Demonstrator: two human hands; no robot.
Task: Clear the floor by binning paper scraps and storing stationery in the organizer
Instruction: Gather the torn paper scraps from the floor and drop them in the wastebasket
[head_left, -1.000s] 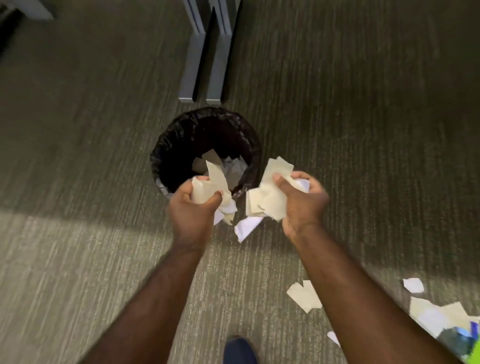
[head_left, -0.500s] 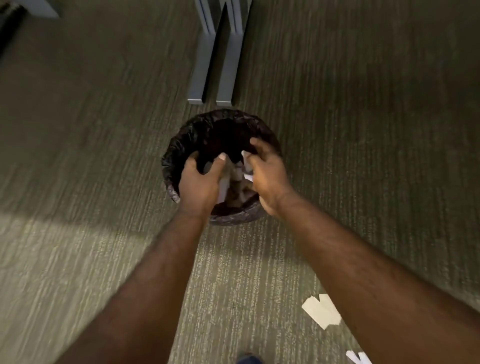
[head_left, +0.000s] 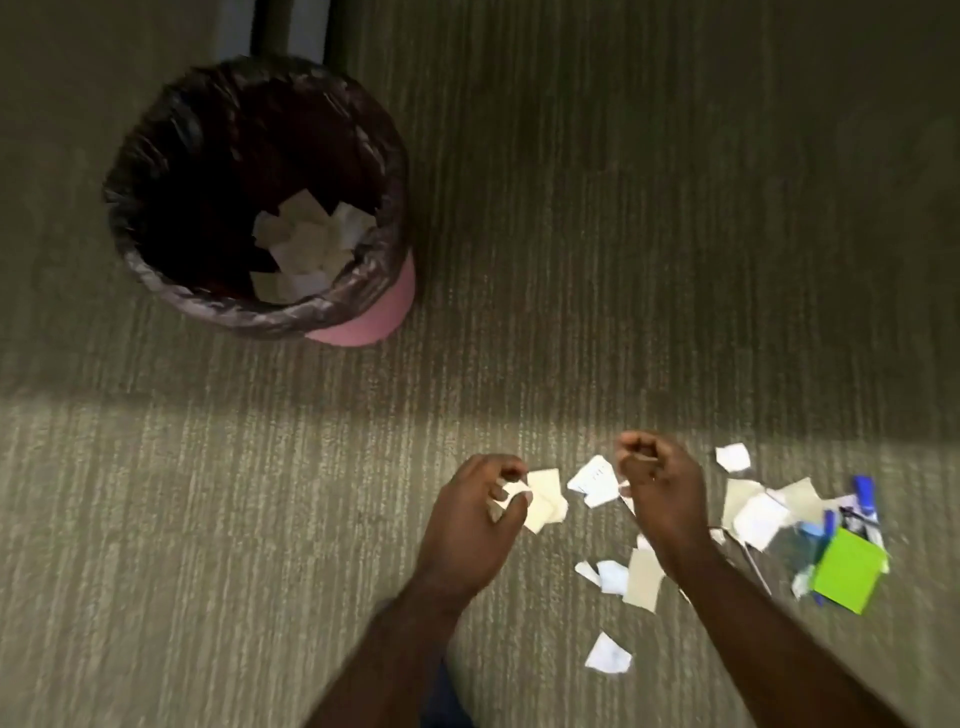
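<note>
Across the whole frame runs a ribbed grey-green carpet (head_left: 597, 234), darker in the upper half and lit by a pale band from the middle down. At the top edge, left of centre, the grey foot of a piece of furniture (head_left: 291, 26) shows just behind the bin.

In the upper left stands a round pink bin (head_left: 374, 317) lined with a black bag (head_left: 156, 156), and a heap of pale paper pieces (head_left: 306, 244) lies in its bottom.

Low and centre, the left hand (head_left: 467, 525) reaches in from the bottom edge, its fingers curled in a pinch on a small white scrap (head_left: 511, 493). That scrap overlaps a cream square of paper (head_left: 545, 499) lying flat on the carpet just right of the fingertips.

Right of it, the right hand (head_left: 660, 493) is drawn into a loose fist; whether it holds anything cannot be told. A white scrap with faint writing (head_left: 592, 478) lies between the two hands, and more scraps (head_left: 618, 577) sit below the right wrist, with one (head_left: 608, 654) nearer the bottom edge.

Further right, a cluster of white and cream scraps (head_left: 758, 509) spreads toward the edge, touching a small pile of stationery: a bright green pad (head_left: 847, 571), a blue marker (head_left: 865, 499) and other blurred blue items. All of this lies well apart from the bin.
</note>
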